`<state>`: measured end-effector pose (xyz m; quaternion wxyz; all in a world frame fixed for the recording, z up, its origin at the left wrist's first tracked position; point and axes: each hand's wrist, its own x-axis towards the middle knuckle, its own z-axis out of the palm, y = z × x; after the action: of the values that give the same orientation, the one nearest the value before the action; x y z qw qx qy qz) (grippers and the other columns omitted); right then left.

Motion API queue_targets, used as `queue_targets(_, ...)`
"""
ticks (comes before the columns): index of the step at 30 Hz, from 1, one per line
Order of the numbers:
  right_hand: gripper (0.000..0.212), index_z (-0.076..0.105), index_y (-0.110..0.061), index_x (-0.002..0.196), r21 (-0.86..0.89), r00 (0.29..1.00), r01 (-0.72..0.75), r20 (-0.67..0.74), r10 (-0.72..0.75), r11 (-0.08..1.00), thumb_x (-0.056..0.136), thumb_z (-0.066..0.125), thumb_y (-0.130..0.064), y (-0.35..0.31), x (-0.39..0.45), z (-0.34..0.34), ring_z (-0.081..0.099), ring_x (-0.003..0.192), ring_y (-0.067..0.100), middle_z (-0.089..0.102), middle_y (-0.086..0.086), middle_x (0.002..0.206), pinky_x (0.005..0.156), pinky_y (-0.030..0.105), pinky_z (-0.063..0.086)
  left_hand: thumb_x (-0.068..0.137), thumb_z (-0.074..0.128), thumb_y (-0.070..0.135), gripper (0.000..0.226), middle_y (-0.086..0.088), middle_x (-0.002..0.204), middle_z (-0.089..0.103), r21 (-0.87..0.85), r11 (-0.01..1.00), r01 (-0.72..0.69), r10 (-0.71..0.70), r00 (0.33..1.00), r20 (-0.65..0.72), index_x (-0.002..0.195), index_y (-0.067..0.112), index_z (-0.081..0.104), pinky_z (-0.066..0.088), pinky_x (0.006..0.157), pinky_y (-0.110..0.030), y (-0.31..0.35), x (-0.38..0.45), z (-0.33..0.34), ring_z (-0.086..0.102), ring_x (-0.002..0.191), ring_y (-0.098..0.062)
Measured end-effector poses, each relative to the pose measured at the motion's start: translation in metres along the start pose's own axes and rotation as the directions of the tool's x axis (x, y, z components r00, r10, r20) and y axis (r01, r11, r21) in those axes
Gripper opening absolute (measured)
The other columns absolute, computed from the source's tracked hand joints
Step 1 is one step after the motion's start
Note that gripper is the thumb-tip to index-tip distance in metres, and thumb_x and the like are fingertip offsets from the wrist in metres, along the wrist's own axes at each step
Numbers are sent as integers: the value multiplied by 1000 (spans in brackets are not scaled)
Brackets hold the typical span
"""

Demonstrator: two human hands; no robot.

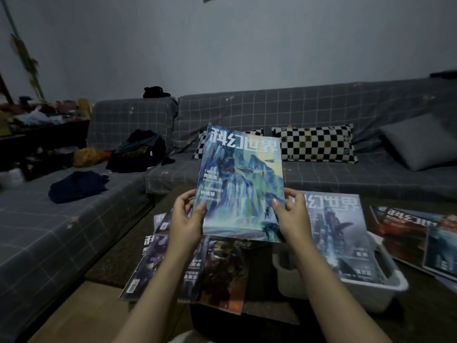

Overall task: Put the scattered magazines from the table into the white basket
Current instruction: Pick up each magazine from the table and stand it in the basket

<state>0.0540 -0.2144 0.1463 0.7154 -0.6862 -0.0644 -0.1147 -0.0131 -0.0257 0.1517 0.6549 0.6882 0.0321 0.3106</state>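
Head view. Left grip (186,220) clamped on the lower left edge of a blue-green magazine (241,184), thumb on the cover, fingers behind. Right grip (293,216) clamped on the lower right edge of the same magazine, thumb on the cover near the bottom corner. Magazine held upright between both grips, cover facing the camera, lifted clear of the table (267,288).

Just right of the right grip and lower: white basket (380,290) on the table, with a grey-blue magazine (338,233) lying in it, tilted, top edge resting past the far rim. Further right of that grip: a red-covered magazine (405,231) and another blue one (442,251) overlapping at the table's edge.

Below and left of the left grip: a loose pile of dark purple magazines (158,258), partly hidden by the left forearm. Between and below both grips: an orange-brown magazine (227,276), overhanging the near edge of the table.

Beyond the grips: grey checked sofa (321,110), a black-and-white checkered cushion (316,143), a plain grey pillow (418,142), dark clothes (138,152) heaped to the far left.
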Motion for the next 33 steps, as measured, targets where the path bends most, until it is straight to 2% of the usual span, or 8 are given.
queue_targets(4, 25, 39, -20, 108, 48, 995, 39, -99, -34, 998, 91, 55, -11, -11, 2, -53, 63, 92, 21, 63, 5, 105, 77, 35, 52, 93, 55, 7, 26, -5, 112, 63, -58, 998, -5, 13, 991, 134, 109, 26, 49, 54, 81, -31, 1, -3, 48, 63, 101, -19)
queue_targets(7, 25, 40, -17, 108, 39, 984, 64, -167, -56, 997, 91, 54, -6, -11, 3, -93, 63, 95, 25, 63, 11, 108, 83, 41, 52, 91, 56, 3, 34, 3, 108, 62, -67, 997, 36, -18, 968, 252, 116, 24, 48, 55, 70, -20, -5, -6, 84, 63, 94, -11)
queue_targets(11, 25, 40, -14, 108, 3, 971, 68, -230, -66, 998, 91, 52, 0, 0, 8, -141, 62, 92, 25, 62, 14, 107, 76, 33, 49, 86, 60, -6, 46, 3, 103, 60, -51, 992, 113, -87, 927, 365, 124, 14, 44, 55, 73, -16, -16, -12, 134, 61, 87, 0)
queue_targets(15, 23, 41, -16, 106, -60, 967, 41, -250, -55, 997, 92, 50, -1, 20, 12, -174, 63, 85, 20, 63, 7, 101, 65, 25, 50, 80, 68, -2, 53, 4, 101, 61, 73, 990, 125, -143, 911, 387, 125, 13, 45, 56, 81, -28, -32, -20, 174, 61, 89, -8)
queue_targets(19, 22, 44, -21, 102, -197, 978, -18, -206, -24, 980, 91, 52, -4, 45, 15, -188, 60, 80, 2, 59, -9, 92, 58, 15, 48, 72, 77, 1, 55, -1, 97, 64, 295, 951, 96, -196, 922, 333, 118, 12, 49, 52, 74, -23, -58, -26, 191, 60, 80, -8)
queue_targets(23, 21, 45, -18, 98, -310, 978, -101, -203, 38, 945, 89, 55, -3, 66, 19, -188, 58, 78, 6, 59, -4, 90, 57, 18, 43, 69, 82, 12, 53, 7, 83, 57, 494, 868, 56, -249, 909, 334, 112, 14, 49, 36, 55, -13, -80, -30, 191, 53, 69, -1)
queue_targets(27, 22, 43, -15, 90, -539, 964, -172, -265, 28, 825, 84, 60, -4, 73, 23, -187, 51, 68, 10, 56, -2, 83, 50, 22, 33, 71, 81, 17, 51, -7, 111, 57, 649, 760, -29, -251, 909, 334, 110, 9, 49, 50, 82, -33, -85, -28, 193, 58, 99, -22)
queue_targets(33, 25, 50, -5, 101, -720, 960, -209, -279, 0, 662, 81, 65, -6, 79, 24, -183, 39, 91, 13, 46, 11, 117, 73, 17, 31, 73, 78, 19, 59, -14, 127, 42, 741, 659, -128, -230, 903, 362, 122, 7, 47, 36, 102, -37, -88, -35, 189, 40, 123, -31)
